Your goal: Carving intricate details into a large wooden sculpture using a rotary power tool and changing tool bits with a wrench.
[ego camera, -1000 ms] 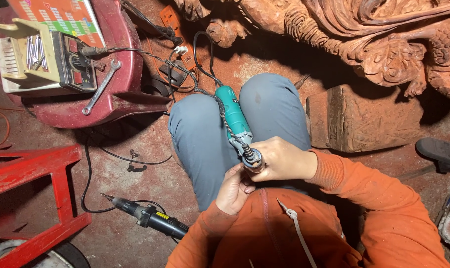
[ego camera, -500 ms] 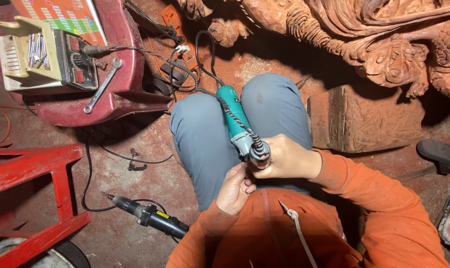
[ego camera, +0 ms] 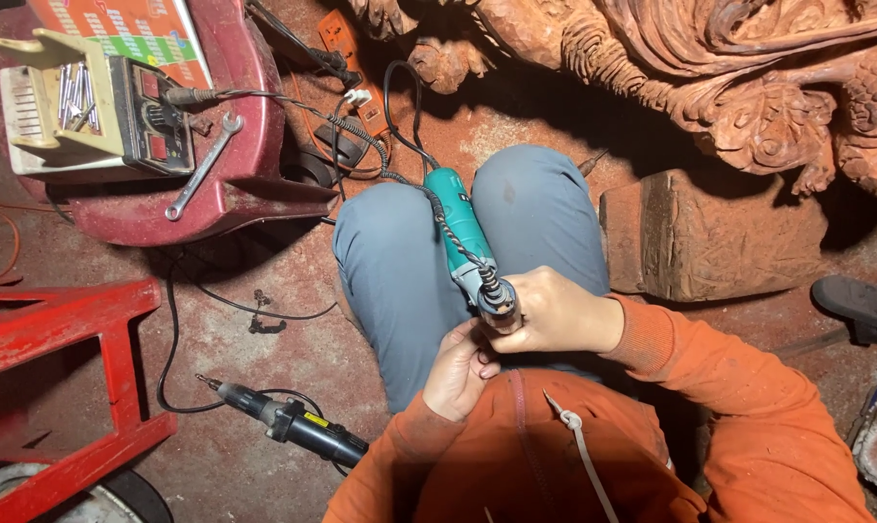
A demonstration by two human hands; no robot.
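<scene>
A teal, cylindrical handheld rotary tool [ego camera: 463, 232] lay along the lap of a seated person in an orange top, its metal chuck end caught between both hands. The right hand [ego camera: 555, 315] curled closed around that end, while the left hand [ego camera: 461, 368] pinched at it from below, fingers bent; the bit itself was hidden by the fingers. One second black rotary tool [ego camera: 288, 421] rested on the dusty floor near the left elbow. One silver spanner [ego camera: 201, 167] lay on a dark red plastic stool [ego camera: 245, 116] beside one beige control box [ego camera: 80, 107]. A carved wooden sculpture [ego camera: 710, 77] ran out of frame at the top.
</scene>
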